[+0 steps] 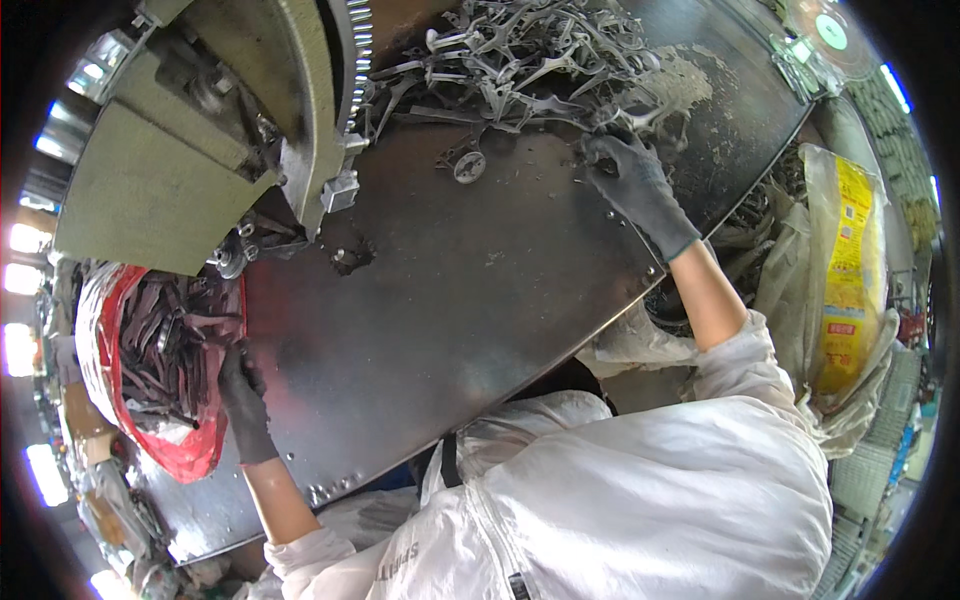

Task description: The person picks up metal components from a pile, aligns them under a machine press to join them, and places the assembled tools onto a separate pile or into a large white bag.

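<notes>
My left hand (246, 405), in a dark grey glove, is at the right side of a red-and-white bag (205, 450). Its fingers look apart, and nothing shows between them. Dark, narrow metal pieces (165, 350) fill the bag. On the far side of the metal table, my right hand (637, 185) wears the same kind of glove. Its fingers curl closed at the near edge of a tangled heap of grey branched metal castings (530, 65). They appear to pinch one casting, though the fingertips partly hide it.
A large machine (160, 150) with a toothed wheel (358, 60) stands at the left, overhanging the dark metal tabletop (430, 290). A small round metal disc (469, 167) lies before the heap. Beyond the table's right edge is a white-and-yellow sack (845, 270).
</notes>
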### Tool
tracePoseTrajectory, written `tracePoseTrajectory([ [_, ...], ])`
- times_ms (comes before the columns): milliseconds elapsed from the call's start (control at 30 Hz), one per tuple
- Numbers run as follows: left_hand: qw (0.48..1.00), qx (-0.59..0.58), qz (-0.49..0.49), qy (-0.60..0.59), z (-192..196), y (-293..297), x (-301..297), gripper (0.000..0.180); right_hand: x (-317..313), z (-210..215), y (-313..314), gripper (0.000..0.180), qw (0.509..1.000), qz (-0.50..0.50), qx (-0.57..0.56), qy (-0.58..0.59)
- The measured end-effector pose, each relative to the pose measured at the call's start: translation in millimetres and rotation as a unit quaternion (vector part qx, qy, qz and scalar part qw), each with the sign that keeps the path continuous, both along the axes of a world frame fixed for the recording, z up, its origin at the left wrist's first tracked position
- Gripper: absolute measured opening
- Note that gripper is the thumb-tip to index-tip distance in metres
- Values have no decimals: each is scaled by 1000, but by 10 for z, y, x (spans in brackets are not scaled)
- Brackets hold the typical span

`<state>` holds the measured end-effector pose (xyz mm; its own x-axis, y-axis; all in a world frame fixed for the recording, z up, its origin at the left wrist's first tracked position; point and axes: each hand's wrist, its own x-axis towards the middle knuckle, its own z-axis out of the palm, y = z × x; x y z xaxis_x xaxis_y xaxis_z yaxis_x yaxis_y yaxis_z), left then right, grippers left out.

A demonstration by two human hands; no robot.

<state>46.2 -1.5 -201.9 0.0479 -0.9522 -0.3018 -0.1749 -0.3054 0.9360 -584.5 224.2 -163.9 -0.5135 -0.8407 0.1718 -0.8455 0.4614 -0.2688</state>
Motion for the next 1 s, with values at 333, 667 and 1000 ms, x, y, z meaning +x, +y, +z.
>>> tracePoseTrajectory([
  [333,841,-286,-253,-384,47,41,-454,30,-367,21,-681,39,990,53,-46,123],
  [667,825,-308,-360,-308,-330,-139,-305,30,-511,-77,-1090,54,980,140,86,114],
  [1000,984,-30,-172,37,61,421,-725,40,699,284,-1394,26,940,225,-255,-8],
])
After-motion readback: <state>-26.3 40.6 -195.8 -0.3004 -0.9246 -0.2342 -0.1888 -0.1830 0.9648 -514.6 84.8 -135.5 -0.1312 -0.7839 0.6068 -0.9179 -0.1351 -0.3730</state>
